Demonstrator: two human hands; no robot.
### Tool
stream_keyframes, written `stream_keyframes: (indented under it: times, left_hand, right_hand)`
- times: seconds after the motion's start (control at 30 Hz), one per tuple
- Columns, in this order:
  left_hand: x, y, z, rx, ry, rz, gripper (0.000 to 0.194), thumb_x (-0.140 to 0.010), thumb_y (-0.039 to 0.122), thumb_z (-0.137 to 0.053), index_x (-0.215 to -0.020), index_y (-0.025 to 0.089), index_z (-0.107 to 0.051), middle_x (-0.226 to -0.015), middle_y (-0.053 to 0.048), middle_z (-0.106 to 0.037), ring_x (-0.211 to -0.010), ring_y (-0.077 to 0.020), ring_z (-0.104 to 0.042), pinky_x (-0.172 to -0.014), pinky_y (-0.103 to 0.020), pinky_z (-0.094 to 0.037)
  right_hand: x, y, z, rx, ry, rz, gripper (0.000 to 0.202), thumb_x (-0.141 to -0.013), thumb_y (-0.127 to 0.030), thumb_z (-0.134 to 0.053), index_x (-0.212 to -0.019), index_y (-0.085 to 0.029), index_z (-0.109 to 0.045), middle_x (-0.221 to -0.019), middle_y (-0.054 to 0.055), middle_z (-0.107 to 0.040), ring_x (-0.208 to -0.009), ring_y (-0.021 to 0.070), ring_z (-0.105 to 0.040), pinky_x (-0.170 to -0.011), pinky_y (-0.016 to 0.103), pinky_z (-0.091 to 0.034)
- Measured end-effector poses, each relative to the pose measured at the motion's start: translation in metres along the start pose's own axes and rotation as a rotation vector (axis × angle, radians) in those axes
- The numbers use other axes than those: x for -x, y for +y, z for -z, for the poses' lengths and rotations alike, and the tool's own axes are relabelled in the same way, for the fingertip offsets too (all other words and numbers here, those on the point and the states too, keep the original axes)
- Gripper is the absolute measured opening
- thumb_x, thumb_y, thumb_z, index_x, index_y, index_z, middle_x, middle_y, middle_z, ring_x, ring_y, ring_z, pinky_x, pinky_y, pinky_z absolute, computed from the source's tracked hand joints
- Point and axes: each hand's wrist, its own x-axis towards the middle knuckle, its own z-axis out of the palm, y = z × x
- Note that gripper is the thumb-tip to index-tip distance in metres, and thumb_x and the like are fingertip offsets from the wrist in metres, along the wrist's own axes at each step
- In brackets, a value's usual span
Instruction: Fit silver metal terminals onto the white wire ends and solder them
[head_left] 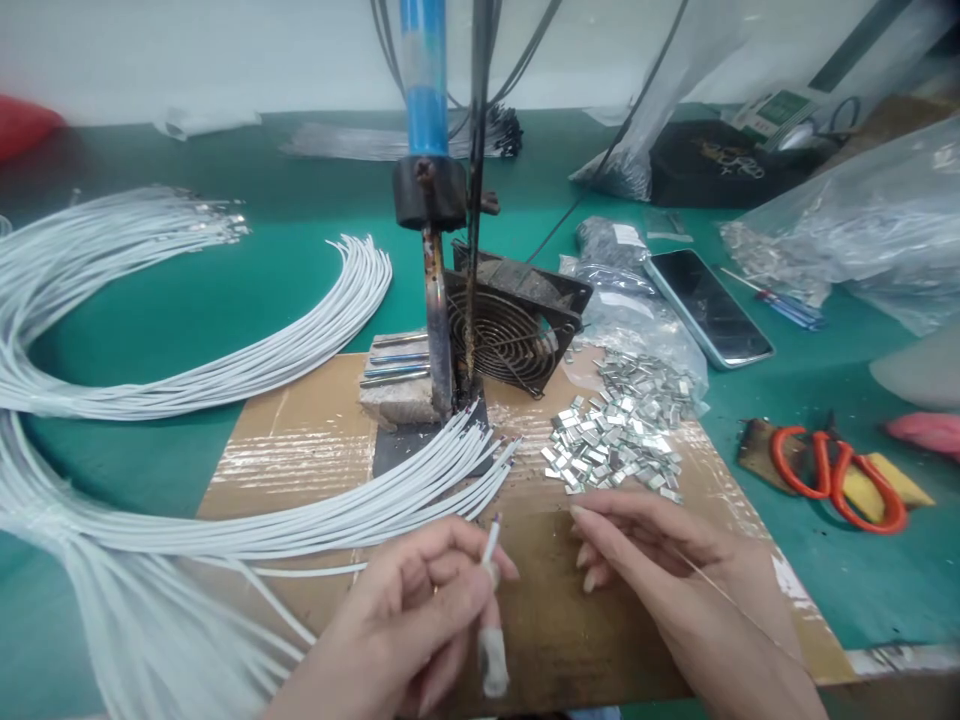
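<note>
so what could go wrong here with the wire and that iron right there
1. The left hand pinches one white wire close to the upright soldering iron, so a burn seems possible.
2. The right hand rests beside the loose metal clips, which could scatter off the cardboard.

white wire bundle (112, 540) cut off left, right hand (675, 580) fingertips curled under

green mat (247, 290) is laid over the whole bench top. a plain white wall (225, 50) is seen along the far edge. a brown cardboard sheet (300, 450) is taped down in the near middle. even, diffuse light is cast throughout; soft glare is picked up on the tape.
</note>
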Motion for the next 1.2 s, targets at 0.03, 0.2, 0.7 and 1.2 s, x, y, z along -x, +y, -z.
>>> stream_keyframes:
  times: [0.03, 0.2, 0.7, 1.2]
  left_hand:
    - [-0.003, 0.004, 0.002, 0.085, 0.010, 0.033, 0.043, -0.088, 0.063, -0.092, -0.100, 0.023, -0.082, -0.064, 0.006, -0.061, -0.044, -0.0033, -0.022, -0.045, -0.019, -0.014]
    - [-0.003, 0.013, 0.005, 0.170, 0.077, 0.048, 0.046, -0.084, 0.061, -0.097, -0.098, 0.021, -0.080, -0.073, 0.001, -0.070, -0.046, -0.0028, -0.028, -0.049, -0.019, -0.013]
    - [-0.004, 0.003, 0.006, 0.149, 0.022, 0.023, 0.047, -0.087, 0.064, -0.092, -0.081, 0.021, -0.074, -0.066, 0.006, -0.061, -0.047, -0.0043, -0.031, -0.049, -0.021, -0.016]
    - [-0.004, 0.011, -0.010, 0.079, 0.217, -0.079, 0.061, -0.068, 0.069, -0.103, -0.067, 0.020, -0.067, -0.059, 0.008, -0.053, -0.058, -0.0095, -0.040, -0.055, -0.018, -0.034]
  right_hand:
    - [0.000, -0.002, -0.002, -0.037, -0.018, -0.014, 0.014, -0.089, -0.037, -0.094, -0.093, -0.023, -0.093, -0.070, 0.004, -0.084, -0.055, 0.0176, -0.081, -0.052, 0.017, -0.068]
    - [0.005, -0.014, -0.022, -0.182, 0.011, -0.077, 0.012, -0.084, -0.038, -0.098, -0.082, -0.027, -0.093, -0.066, 0.002, -0.083, -0.053, 0.0151, -0.079, -0.054, 0.015, -0.068]
    - [0.013, -0.048, -0.049, -0.240, -0.149, -0.117, 0.011, -0.085, -0.033, -0.086, -0.084, -0.036, -0.097, -0.073, 0.001, -0.078, -0.062, 0.0109, -0.064, -0.055, 0.015, -0.050]
    - [0.019, -0.051, -0.047, -0.329, -0.142, -0.388, 0.023, -0.065, -0.040, -0.106, -0.077, -0.024, -0.095, -0.061, 0.001, -0.071, -0.051, 0.0086, -0.058, -0.045, 0.014, -0.047]
